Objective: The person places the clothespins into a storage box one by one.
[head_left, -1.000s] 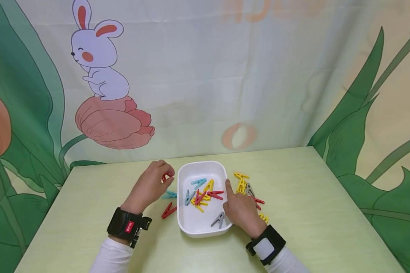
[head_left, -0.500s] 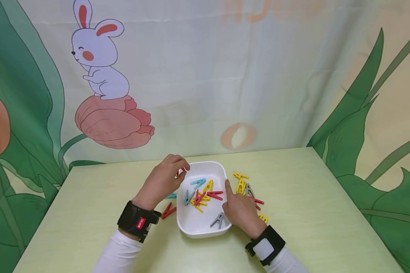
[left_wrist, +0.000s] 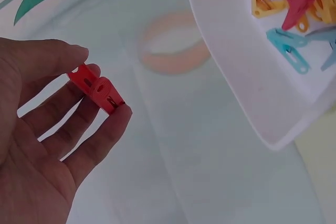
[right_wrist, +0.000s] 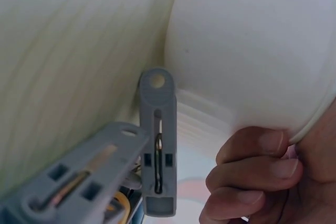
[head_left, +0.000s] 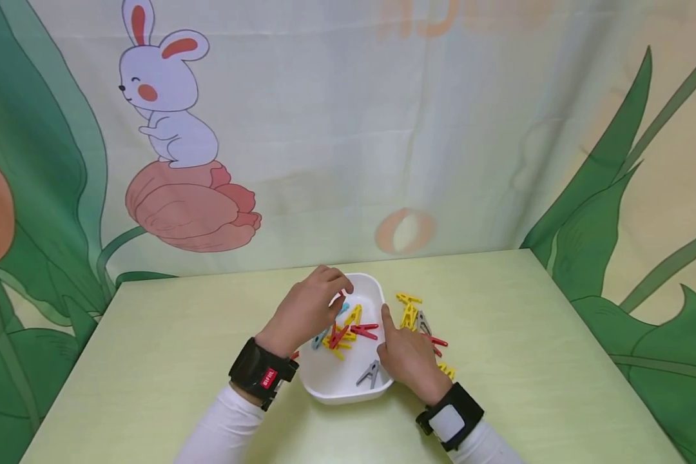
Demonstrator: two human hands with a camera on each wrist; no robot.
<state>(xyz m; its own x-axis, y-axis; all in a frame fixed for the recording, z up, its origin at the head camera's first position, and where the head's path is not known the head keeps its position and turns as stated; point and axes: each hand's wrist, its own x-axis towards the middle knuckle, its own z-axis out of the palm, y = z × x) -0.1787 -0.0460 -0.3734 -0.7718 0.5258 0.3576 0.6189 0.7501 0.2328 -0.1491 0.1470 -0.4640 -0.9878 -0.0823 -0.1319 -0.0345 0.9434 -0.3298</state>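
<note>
My left hand [head_left: 307,309] is over the left back part of a white plastic tub [head_left: 319,388]. Between thumb and fingertips it pinches a red clothespin [left_wrist: 100,88], mostly hidden behind the fingers in the head view. My right hand [head_left: 410,361] holds the tub's right rim, index finger along the edge, other fingers curled against the outer wall. In the tub lie several clothespins: a red one [head_left: 364,331], a yellow one [head_left: 354,314], a grey one [head_left: 369,374] and blue ones, partly behind the left hand.
Right of the tub, on the pale table [head_left: 533,361], lies a loose group of yellow clothespins [head_left: 408,317], with red and grey ones among them. A red clothespin tip [head_left: 294,355] shows beside the left wrist. A printed curtain [head_left: 301,129] hangs behind the table.
The left hand has moved right with the red clothespin, from beside the tub to above it. The right hand and the tub have stayed in place.
</note>
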